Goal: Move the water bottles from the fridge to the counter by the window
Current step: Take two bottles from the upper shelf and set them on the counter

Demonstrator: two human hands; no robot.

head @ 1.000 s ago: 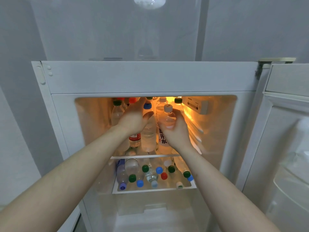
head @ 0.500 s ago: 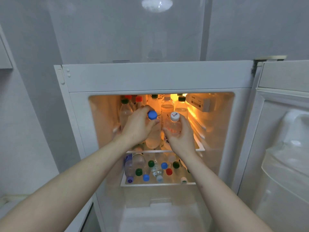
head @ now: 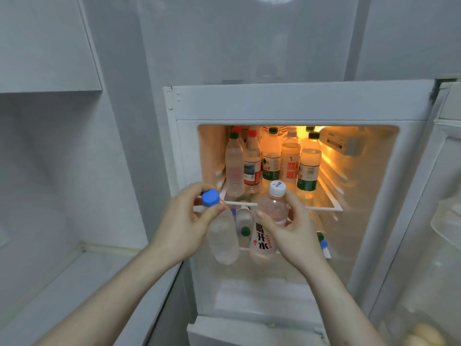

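Here I see the open fridge [head: 287, 103] lit orange inside, its door [head: 444, 196] swung out at the right edge and a pale surface [head: 74, 283] running along the wall to the left. On the upper shelf [head: 324, 208] five bottles [head: 272, 156] stand upright in a row, caps green and red, with red and green labels whose small print I cannot read; more bottles lie on their sides below, mostly hidden behind my hands, a green cap [head: 245, 231] showing between them. My left hand [head: 184, 231] grips the blue-capped bottle [head: 223, 236] by its neck, thumb and fingers curled round just under the cap; it is clear, with no label I can make out, held out in front of the fridge, long axis near upright, cap up and tipped a little to the left. My right hand [head: 296, 233] grasps the white-capped bottle [head: 268, 228] at its shoulder, cap up, leaning slightly right at the top; its side reads 喝开水 in bold vertical characters. The two bottles hang just beside each other, in front of the lower shelf.
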